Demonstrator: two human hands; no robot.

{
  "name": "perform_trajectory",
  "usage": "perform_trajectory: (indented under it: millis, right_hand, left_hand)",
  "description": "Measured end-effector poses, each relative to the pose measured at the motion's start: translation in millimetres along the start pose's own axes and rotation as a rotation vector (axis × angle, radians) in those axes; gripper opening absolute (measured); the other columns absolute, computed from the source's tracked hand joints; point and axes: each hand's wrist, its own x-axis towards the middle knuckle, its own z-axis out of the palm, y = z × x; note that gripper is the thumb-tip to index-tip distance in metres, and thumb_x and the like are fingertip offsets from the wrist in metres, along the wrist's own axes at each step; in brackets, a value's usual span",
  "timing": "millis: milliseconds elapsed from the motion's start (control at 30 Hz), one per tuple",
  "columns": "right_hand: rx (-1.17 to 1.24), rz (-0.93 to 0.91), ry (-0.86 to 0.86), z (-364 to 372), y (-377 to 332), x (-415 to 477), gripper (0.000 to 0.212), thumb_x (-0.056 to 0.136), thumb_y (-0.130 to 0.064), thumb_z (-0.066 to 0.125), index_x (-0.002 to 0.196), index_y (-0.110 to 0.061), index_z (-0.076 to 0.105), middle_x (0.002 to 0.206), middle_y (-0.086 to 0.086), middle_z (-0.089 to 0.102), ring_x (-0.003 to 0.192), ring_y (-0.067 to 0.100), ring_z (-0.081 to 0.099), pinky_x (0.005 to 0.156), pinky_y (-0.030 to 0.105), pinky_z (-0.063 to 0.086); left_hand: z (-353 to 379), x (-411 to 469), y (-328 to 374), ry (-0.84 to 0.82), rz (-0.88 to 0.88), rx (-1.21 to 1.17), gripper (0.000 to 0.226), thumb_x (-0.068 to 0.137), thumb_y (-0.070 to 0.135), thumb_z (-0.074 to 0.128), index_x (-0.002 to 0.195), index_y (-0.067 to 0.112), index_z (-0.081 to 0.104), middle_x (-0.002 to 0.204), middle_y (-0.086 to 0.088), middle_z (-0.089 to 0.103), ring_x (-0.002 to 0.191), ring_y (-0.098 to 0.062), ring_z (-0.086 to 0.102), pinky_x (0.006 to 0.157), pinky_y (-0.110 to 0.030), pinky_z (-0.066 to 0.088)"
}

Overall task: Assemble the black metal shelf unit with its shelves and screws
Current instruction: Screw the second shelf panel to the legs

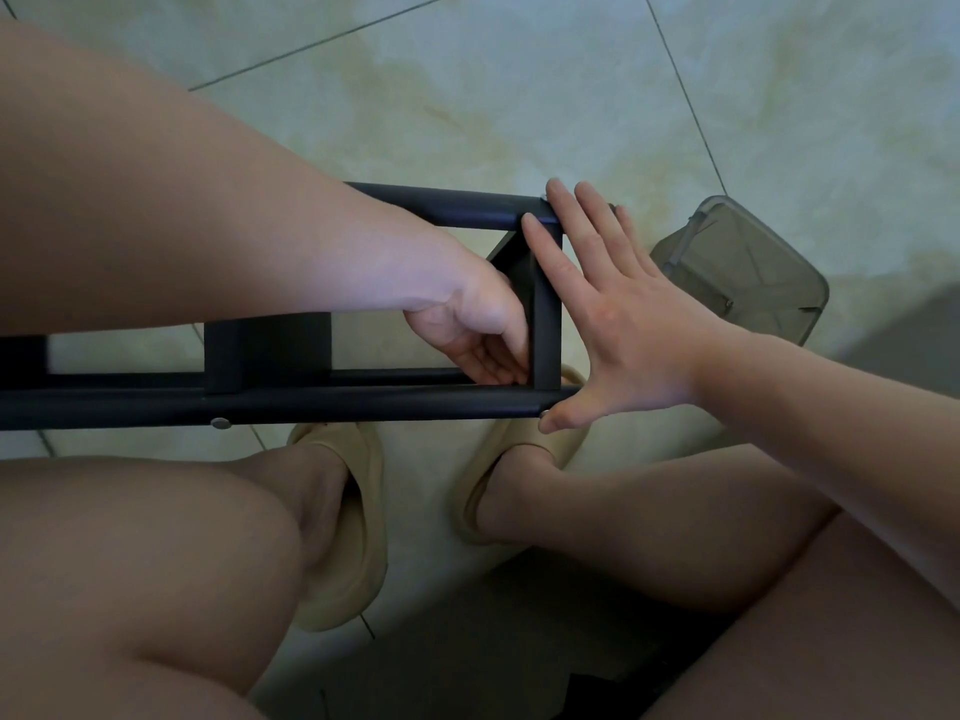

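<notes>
Black metal frame [363, 402], right hand [623, 324] flat on its end, fingers [569, 226] straight, left hand [467, 314] inside, fingers [488, 363] curled, grasp unclear.

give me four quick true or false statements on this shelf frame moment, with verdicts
1. The right hand lies flat, fingers straight, against the end of the black frame. True.
2. The left hand rests on the floor. False: it reaches inside the frame beside the end bar.
3. A clear plastic container sits on the tiled floor beyond the right hand. True.
4. The person is barefoot. False: both feet wear beige slippers.
</notes>
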Motion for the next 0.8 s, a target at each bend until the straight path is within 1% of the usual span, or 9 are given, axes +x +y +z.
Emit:
perform_trajectory:
  millis: [100,233,300,367,467,600,667,733,800]
  right_hand:
    - [0.000,-0.001,0.007,0.6,-0.2,0.0,0.152,0.051,-0.095,0.052,0.161,-0.010,-0.012,0.166,0.022,-0.021,0.152,0.039,-0.022,0.125,0.052,-0.009]
    - [0.004,-0.001,0.008,0.6,-0.3,0.8,0.152,0.051,-0.095,0.052,0.161,-0.010,-0.012,0.166,0.021,-0.021,0.152,0.039,-0.022,0.125,0.052,-0.009]
    - [0.006,0.000,0.010,0.7,-0.2,0.7,0.152,0.051,-0.095,0.052,0.161,-0.010,-0.011,0.166,0.022,-0.020,0.153,0.039,-0.022,0.125,0.052,-0.009]
    - [0.004,0.000,0.008,1.0,-0.1,0.5,0.152,0.051,-0.095,0.052,0.161,-0.010,-0.012,0.166,0.022,-0.020,0.153,0.039,-0.022,0.125,0.052,-0.009]
    - [0.004,0.000,0.001,0.8,0.4,0.5,0.153,0.052,-0.095,0.052,0.161,-0.011,-0.013,0.165,0.021,-0.022,0.152,0.039,-0.024,0.125,0.051,-0.010]
    - [0.000,0.001,0.006,0.5,0.8,1.1,0.152,0.051,-0.095,0.051,0.160,-0.010,-0.013,0.165,0.022,-0.021,0.152,0.039,-0.023,0.123,0.047,-0.014]
    - [0.002,-0.003,0.014,1.1,0.4,1.0,0.152,0.052,-0.095,0.051,0.161,-0.010,-0.011,0.166,0.022,-0.020,0.153,0.040,-0.021,0.123,0.047,-0.015]
    - [0.003,-0.008,0.025,2.1,-0.1,0.7,0.152,0.052,-0.095,0.051,0.161,-0.009,-0.010,0.166,0.023,-0.018,0.153,0.040,-0.020,0.123,0.049,-0.012]
    - [0.002,-0.010,0.028,1.9,0.1,0.5,0.152,0.052,-0.094,0.053,0.161,-0.009,-0.010,0.166,0.023,-0.019,0.153,0.041,-0.020,0.124,0.050,-0.011]
  left_hand:
    - [-0.3,-1.0,0.8,-0.015,0.021,-0.017,0.015,0.092,-0.006,0.059,0.101,0.001,0.067,0.085,-0.011,0.068,0.071,-0.017,0.066,0.078,-0.029,0.058]
    - [-0.2,-2.1,-1.4,-0.036,0.069,-0.058,0.026,0.090,-0.011,0.058,0.115,-0.005,0.065,0.103,-0.020,0.068,0.084,-0.025,0.069,0.087,-0.035,0.058]
    - [0.4,-2.9,-3.9,-0.044,0.099,-0.072,0.030,0.089,-0.013,0.058,0.118,-0.006,0.064,0.108,-0.022,0.067,0.088,-0.026,0.069,0.087,-0.035,0.059]
    - [1.6,-4.2,-6.5,-0.054,0.127,-0.091,0.030,0.090,-0.014,0.057,0.117,-0.005,0.064,0.107,-0.021,0.068,0.088,-0.026,0.070,0.086,-0.034,0.059]
    - [1.7,-4.4,-8.6,-0.059,0.143,-0.125,0.031,0.090,-0.014,0.056,0.119,-0.005,0.064,0.107,-0.019,0.069,0.091,-0.026,0.070,0.089,-0.034,0.058]
    - [-1.5,-2.9,-8.8,-0.074,0.074,-0.113,0.021,0.093,-0.004,0.057,0.110,0.001,0.068,0.104,-0.016,0.069,0.086,-0.022,0.069,0.094,-0.036,0.054]
    - [-2.9,-3.0,-5.8,-0.065,0.044,-0.058,0.017,0.093,-0.001,0.058,0.105,0.003,0.069,0.097,-0.013,0.069,0.081,-0.019,0.067,0.091,-0.034,0.054]
    - [-3.1,-4.3,-1.4,-0.061,0.033,-0.013,0.017,0.093,-0.004,0.058,0.105,0.002,0.068,0.092,-0.012,0.069,0.077,-0.018,0.068,0.085,-0.032,0.057]
    - [-2.8,-4.9,1.3,-0.058,0.037,-0.002,0.022,0.092,-0.007,0.057,0.110,0.000,0.067,0.096,-0.014,0.070,0.077,-0.019,0.069,0.082,-0.031,0.058]
